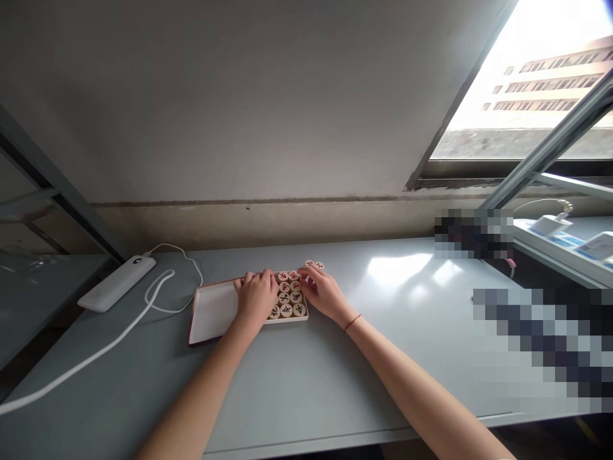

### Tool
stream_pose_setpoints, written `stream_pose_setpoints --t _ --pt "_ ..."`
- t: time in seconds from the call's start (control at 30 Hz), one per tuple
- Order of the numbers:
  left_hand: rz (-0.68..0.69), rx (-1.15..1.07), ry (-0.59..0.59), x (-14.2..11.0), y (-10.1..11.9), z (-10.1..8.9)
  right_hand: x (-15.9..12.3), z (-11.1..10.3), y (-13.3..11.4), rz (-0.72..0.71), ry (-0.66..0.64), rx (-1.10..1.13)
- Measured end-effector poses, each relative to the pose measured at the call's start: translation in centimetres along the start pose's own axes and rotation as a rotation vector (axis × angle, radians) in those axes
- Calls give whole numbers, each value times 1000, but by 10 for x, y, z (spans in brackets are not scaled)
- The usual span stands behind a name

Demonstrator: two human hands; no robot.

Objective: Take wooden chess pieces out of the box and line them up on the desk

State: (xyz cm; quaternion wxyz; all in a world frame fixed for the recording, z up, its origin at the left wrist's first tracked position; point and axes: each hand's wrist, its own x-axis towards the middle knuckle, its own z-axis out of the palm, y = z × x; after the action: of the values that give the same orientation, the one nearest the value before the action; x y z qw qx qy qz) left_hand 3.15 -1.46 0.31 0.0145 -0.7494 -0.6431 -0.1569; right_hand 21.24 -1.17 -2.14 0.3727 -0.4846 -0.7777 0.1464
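A shallow tray (211, 313) with a white inside lies on the grey table (297, 383). Its right part holds several round wooden Chinese chess pieces (290, 299) with red or black characters. My left hand (257, 295) rests over the tray's middle, fingers curled down onto the pieces at its left edge. My right hand (324, 292) is at the tray's right side, its fingers pinched on a piece in the top row. Two loose pieces (314, 264) lie on the table just beyond the right hand. A red string circles the right wrist.
A white power bank (116, 283) with a white cable (158, 294) lies at the left of the table. A wall runs behind. At the right are a window, a metal bar and a white shelf (565, 246) with a charger.
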Motion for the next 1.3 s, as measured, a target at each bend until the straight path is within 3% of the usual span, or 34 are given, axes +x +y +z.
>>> stream_pose_setpoints --t 0.5,0.7,0.83,1.13,1.23,1.3 --pt "74 -175 48 8 -9 7 0 1 3 -1 17 6" --pt "71 -268 173 8 -9 2 0 0 0 -34 164 -61" --pt "147 -428 233 4 -2 -6 0 -2 -7 -106 142 -72" --pt "229 -596 145 -6 12 -8 -2 0 -21 -200 74 -38" --pt "210 -601 111 -6 10 -9 0 -4 -14 -165 145 -29" --pt "204 -599 128 -5 7 -11 3 -9 -4 -54 246 -24"
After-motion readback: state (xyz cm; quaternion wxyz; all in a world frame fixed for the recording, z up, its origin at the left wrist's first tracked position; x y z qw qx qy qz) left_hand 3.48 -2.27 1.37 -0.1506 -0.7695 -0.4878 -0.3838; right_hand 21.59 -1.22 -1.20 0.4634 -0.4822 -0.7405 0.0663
